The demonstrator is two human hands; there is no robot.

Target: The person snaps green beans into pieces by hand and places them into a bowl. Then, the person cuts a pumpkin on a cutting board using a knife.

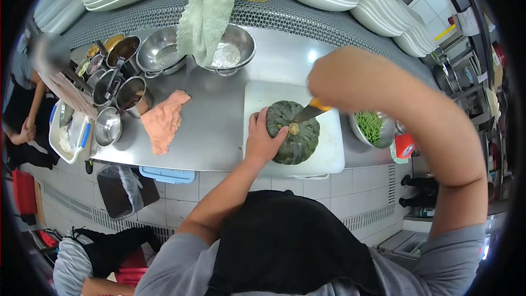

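A dark green pumpkin [296, 147] sits stem up on a white cutting board [332, 151]. My left hand [263, 138] grips its left side, the thumb lying on top near the stem. Raised above the board's right side, my right hand [337, 79] is closed around the yellow-orange handle of a knife [308, 112]. The blade slants down to the left, and its tip meets the pumpkin's top beside the stem. Whether the tip has gone into the rind, I cannot tell.
Right of the board stands a metal bowl of green beans [370, 127]. Leftward lie an orange cloth [164, 122] and several metal pots and bowls [108, 127]. A green towel [211, 19] hangs from the plate shelf [148, 13]. Other people stand at left and lower left.
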